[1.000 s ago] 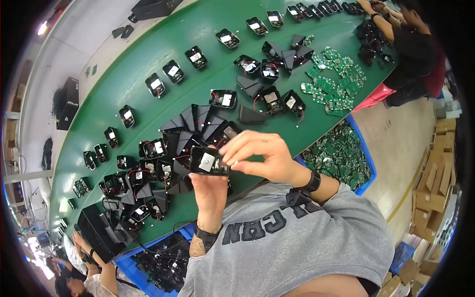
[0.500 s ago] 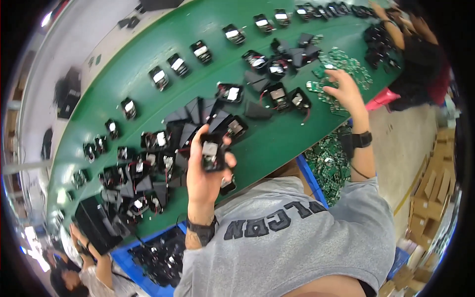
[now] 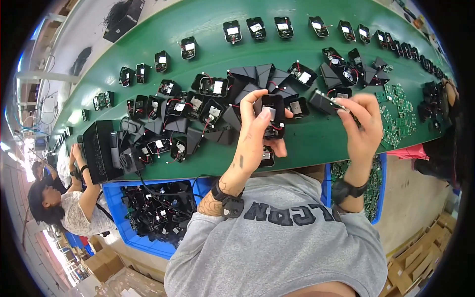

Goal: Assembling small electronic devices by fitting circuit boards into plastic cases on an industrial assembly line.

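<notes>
Bare front tabletop [image 3: 316, 148] beside left hand [image 3: 252, 139]

Beyond left hand's [image 3: 255, 133] grip: row of cases [image 3: 256, 29] on table [image 3: 307, 151]; right of grip, circuit boards [image 3: 405, 116]; left, nearer body, bin [image 3: 115, 209]

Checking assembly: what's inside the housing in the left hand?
Inside the black housing: a pale block, small parts. Left thumb covers some; whatever lies beneath is hidden.
</notes>
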Available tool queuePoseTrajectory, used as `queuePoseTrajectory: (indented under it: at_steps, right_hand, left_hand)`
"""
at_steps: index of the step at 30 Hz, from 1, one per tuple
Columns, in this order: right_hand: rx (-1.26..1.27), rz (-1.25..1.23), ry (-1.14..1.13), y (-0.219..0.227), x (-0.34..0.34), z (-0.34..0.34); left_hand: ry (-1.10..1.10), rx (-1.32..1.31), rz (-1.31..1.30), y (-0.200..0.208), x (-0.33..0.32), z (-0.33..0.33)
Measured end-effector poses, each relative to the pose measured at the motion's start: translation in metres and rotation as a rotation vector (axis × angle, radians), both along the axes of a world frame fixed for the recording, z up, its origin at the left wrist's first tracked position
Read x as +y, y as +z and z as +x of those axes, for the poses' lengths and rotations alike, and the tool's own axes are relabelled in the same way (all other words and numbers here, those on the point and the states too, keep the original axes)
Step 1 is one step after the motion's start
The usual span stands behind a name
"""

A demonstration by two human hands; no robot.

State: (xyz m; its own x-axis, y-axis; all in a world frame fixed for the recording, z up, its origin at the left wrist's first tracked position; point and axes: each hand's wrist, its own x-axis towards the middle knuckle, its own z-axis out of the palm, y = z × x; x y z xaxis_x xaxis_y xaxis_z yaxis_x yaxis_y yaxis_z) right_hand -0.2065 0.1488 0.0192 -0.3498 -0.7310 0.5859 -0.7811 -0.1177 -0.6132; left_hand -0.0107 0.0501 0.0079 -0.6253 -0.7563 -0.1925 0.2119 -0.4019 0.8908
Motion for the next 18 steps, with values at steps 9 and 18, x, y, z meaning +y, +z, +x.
queuePoseTrajectory:
  at_steps: [9, 18]
  right_hand:
    - [-0.016, -0.25, 0.163, -0.012, -0.015, 0.068]
    - [0.017, -0.188, 0.25, -0.017, -0.019, 0.071]
  left_hand:
    - [0.073, -0.06, -0.192, -0.006, -0.001, 0.009]
    - [0.055, -0.096, -0.244, -0.007, -0.002, 0.014]
